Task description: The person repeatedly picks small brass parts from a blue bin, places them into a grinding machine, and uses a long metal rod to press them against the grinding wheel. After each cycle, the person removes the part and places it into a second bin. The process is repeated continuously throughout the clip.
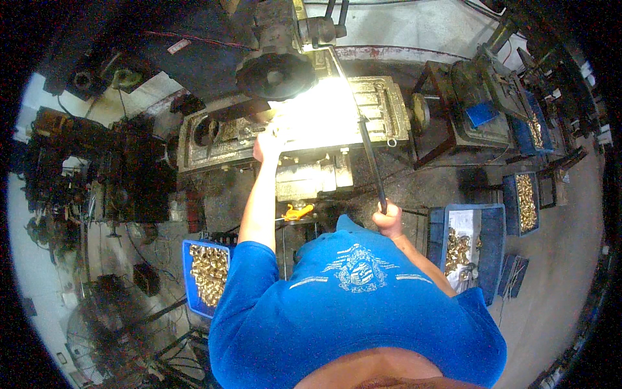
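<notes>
My right hand point(389, 220) is closed around the lower end of a long dark lever point(372, 162), which slants up and to the left toward the machine. My left hand point(267, 146) reaches to the front edge of the metal machine table point(382, 97), close to the brightly lit middle. Glare washes out its fingers and whatever lies beside them, so I cannot make out what it touches. Above the table hangs the dark round machine head point(275, 74). Below the table, between my arms, sits an orange-handled tool point(298, 212).
A blue bin point(188, 285) of brass-coloured parts stands at my left. On my right are a larger bin point(497, 240) with similar parts and white lining, and another full bin point(508, 204). A fan point(107, 318) stands at lower left; a dark workbench point(447, 139) is at right.
</notes>
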### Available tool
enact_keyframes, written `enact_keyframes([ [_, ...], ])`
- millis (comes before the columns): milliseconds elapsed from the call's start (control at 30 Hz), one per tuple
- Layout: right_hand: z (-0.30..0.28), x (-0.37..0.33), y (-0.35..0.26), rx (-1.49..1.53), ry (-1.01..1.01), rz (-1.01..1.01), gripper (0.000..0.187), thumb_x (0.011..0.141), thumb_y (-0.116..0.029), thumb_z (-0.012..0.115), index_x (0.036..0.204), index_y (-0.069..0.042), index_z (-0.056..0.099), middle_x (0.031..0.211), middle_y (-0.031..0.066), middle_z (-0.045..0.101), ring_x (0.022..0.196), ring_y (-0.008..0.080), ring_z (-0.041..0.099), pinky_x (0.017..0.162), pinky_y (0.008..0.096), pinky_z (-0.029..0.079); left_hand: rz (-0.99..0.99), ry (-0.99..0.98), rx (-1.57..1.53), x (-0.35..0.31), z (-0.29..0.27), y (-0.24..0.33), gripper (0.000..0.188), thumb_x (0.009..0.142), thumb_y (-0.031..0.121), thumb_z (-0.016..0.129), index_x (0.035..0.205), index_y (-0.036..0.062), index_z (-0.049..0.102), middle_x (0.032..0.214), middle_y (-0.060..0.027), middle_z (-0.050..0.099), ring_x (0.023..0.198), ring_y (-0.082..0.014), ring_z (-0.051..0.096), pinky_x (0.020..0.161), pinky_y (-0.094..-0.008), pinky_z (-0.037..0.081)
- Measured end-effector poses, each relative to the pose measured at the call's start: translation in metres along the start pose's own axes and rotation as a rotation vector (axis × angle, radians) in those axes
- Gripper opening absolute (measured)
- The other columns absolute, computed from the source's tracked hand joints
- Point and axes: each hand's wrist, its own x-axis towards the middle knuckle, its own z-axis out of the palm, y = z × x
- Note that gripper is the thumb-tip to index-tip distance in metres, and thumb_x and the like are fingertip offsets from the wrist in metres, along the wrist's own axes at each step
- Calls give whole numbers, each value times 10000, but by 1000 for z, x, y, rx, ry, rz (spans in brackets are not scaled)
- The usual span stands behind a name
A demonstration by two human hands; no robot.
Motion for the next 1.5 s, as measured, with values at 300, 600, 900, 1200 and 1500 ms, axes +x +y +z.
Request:
enact_keyframes([
  [300,0,2,1,13,1,44,177,586,-175,556,583,-86,403,582,-54,358,535,67,323,458,254,272,9,61,36,0,4,-1,343,734,523,533,872,217,599,788,-96,639,740,-292,620,628,-406,491],
  [600,-1,2,5,-29,-8,-20,151,608,-121,525,574,-82,382,568,-49,333,528,67,313,450,263,269,-11,61,35,1,6,-1,323,731,503,549,874,220,610,773,-101,634,738,-295,619,628,-406,491],
  [900,1,2,4,-53,17,-47,145,609,-114,523,569,-78,388,555,-36,344,519,77,328,444,280,280,14,73,4,-1,3,0,329,729,510,557,885,225,615,767,-105,634,734,-286,620,619,-399,491],
  [1200,1,2,3,-30,-5,-38,174,608,-106,523,557,-86,358,558,-28,321,519,74,304,440,275,259,-66,77,3,13,18,-12,348,707,509,580,859,200,632,774,-119,638,743,-304,621,638,-412,493],
  [1500,1,1,-13,-38,-1,-37,166,620,-122,517,562,-84,366,562,-39,316,527,74,307,443,274,258,23,48,37,4,8,-8,345,729,515,567,901,220,619,784,-99,640,738,-285,624,625,-404,495],
])
